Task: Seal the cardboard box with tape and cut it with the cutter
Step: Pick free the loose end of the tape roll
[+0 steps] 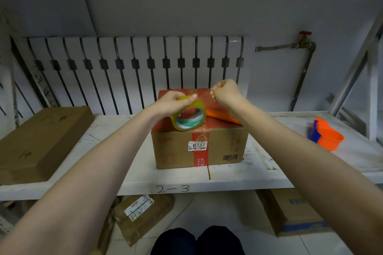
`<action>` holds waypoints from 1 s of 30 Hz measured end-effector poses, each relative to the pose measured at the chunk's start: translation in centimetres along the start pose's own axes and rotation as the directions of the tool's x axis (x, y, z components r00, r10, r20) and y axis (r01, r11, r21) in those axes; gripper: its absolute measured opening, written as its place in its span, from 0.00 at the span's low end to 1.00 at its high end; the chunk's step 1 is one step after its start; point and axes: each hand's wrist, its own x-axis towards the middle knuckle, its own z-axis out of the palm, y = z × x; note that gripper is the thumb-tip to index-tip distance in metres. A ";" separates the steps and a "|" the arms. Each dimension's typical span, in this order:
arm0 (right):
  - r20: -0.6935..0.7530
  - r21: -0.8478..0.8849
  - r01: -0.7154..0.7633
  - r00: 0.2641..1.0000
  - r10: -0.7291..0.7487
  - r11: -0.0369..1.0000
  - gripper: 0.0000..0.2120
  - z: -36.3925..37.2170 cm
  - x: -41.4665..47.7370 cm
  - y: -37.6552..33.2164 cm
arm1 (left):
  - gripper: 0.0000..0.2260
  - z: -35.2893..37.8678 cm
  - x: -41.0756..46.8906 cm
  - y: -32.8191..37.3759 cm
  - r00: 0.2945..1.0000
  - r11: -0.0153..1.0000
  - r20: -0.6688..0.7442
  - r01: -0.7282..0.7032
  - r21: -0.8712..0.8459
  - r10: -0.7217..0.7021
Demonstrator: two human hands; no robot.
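Tape (189,115) held over the box (199,145): our left hand (173,103) grips the roll while right hand (226,93) pinches its free end (peeling a strip to seal).

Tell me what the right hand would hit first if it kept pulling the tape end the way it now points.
The right hand points up and away from the tape roll. Straight on, the way looks free until the white radiator behind the box, though depth is hard to judge here.
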 end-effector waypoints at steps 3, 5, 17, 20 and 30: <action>-0.029 0.068 0.085 0.996 -0.084 0.994 0.12 -0.1 -0.1 -0.9 | 0.27 -0.4 0.9 0.5 0.996 0.998 0.082 0.027 0.056 -0.032; -0.020 0.096 0.125 0.992 -0.124 0.987 0.13 -0.3 -0.2 -1.3 | 0.25 -0.9 1.3 0.3 0.988 0.998 0.144 0.042 0.052 -0.050; 0.130 0.639 -0.159 0.987 0.098 0.752 0.05 0.1 0.2 -2.4 | 0.16 0.6 0.3 1.7 0.832 0.913 -0.375 -0.377 0.158 0.408; 0.163 0.691 -0.201 0.979 0.121 0.695 0.04 0.4 -0.2 -2.5 | 0.09 0.8 0.5 1.9 0.773 0.899 -0.462 -0.350 0.262 0.435; 0.048 0.392 0.055 0.996 -0.080 0.918 0.07 -1.1 -0.5 -2.2 | 0.08 0.1 0.4 2.4 0.815 0.985 -0.554 -0.134 0.108 0.172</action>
